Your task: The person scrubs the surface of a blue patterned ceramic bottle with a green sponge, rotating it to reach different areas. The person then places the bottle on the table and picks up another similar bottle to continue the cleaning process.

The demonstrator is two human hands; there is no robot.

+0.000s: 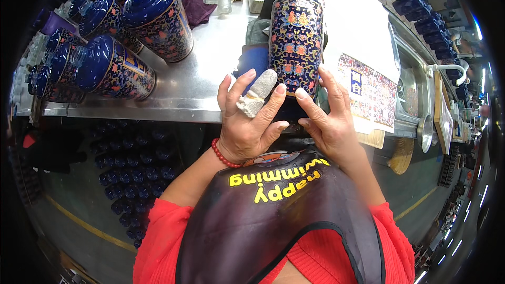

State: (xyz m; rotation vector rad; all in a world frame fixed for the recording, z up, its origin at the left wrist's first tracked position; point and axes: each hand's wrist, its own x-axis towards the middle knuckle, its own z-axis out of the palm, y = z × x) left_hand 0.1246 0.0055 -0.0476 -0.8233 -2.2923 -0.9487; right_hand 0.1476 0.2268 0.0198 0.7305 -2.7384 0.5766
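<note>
A dark blue bottle point(296, 42) with a colourful floral pattern lies on a support, its neck pointing away from me. My left hand point(247, 113) is at the bottle's near end on the left, index fingertip at its lower edge, fingers spread. One of its fingers wears a grey cloth-like cover point(261, 84), bound at its base. On the other side, my right hand point(331, 113) has its fingers stretched out, fingertips at the bottle's near edge and right side. Both thumbs stand apart below it. Beside my right hand lies a patterned transfer sheet point(376, 100) with a blue label.
Several blue patterned bottles point(118, 71) stand on the metal bench point(202, 92) at left, near a purple cloth point(198, 10). White paper point(357, 16) lies right of the bottle. Further right are a sink point(407, 81), a tap point(452, 69), a ladle point(425, 132) and a brush point(402, 156).
</note>
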